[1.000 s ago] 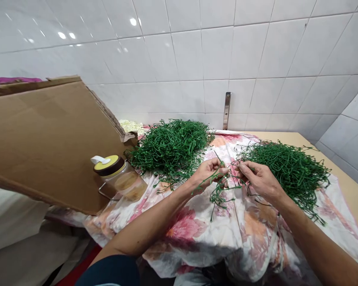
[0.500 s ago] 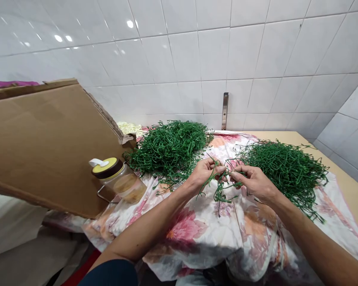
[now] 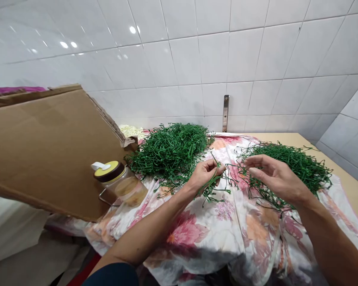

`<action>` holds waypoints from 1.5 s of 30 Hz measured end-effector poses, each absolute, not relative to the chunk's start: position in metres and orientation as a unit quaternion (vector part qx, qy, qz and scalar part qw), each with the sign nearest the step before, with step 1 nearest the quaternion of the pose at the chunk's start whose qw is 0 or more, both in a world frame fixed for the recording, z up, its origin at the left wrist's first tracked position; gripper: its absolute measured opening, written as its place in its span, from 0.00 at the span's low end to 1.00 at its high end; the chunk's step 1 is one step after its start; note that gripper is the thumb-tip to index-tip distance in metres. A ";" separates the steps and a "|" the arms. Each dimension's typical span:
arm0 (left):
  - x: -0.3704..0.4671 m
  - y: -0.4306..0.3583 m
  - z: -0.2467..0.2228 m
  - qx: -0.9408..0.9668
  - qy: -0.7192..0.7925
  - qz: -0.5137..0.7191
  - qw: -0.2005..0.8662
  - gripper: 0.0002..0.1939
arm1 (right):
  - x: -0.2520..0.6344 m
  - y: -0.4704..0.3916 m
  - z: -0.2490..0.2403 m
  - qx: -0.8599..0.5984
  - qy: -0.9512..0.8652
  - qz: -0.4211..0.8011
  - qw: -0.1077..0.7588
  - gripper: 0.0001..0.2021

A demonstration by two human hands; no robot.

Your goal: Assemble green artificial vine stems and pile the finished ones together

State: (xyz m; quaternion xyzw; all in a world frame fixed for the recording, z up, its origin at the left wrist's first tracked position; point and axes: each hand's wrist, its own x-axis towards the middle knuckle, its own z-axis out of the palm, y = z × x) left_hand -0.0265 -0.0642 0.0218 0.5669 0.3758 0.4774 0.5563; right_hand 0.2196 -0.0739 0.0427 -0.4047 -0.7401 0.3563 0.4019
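Several thin green stems (image 3: pixel 211 190) are pinched in my left hand (image 3: pixel 205 174), hanging below the fingers over the floral cloth. My right hand (image 3: pixel 276 178) is apart from it, fingers and thumb spread, in front of the right heap of green stems (image 3: pixel 304 163). Some loose stems show beneath and beside the right hand, touching the heap. A larger, tangled heap of green stems (image 3: pixel 174 149) sits behind my left hand, near the wall.
A jar with a yellow and brown lid (image 3: pixel 128 186) leans at the left, beside a big cardboard box (image 3: pixel 47 155). Pale pieces (image 3: pixel 131 131) lie behind the left heap. The floral cloth (image 3: pixel 187 230) covers part of a tan table (image 3: pixel 353 198).
My right hand has moved right, away from my left hand, and its fingers have opened. My left hand still holds stems. The view has shifted slightly.
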 end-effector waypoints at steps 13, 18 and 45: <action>-0.024 -0.070 0.026 0.566 0.387 0.487 0.541 0.27 | 0.168 -0.072 0.019 -0.374 -0.812 0.130 0.429 0.05; -0.025 -0.066 0.019 0.576 0.376 0.482 0.542 0.26 | 0.169 -0.067 0.018 -0.359 -0.807 0.133 0.450 0.05; -0.018 -0.063 0.005 0.576 0.383 0.473 0.546 0.22 | 0.178 -0.061 0.007 -0.329 -0.810 0.141 0.465 0.03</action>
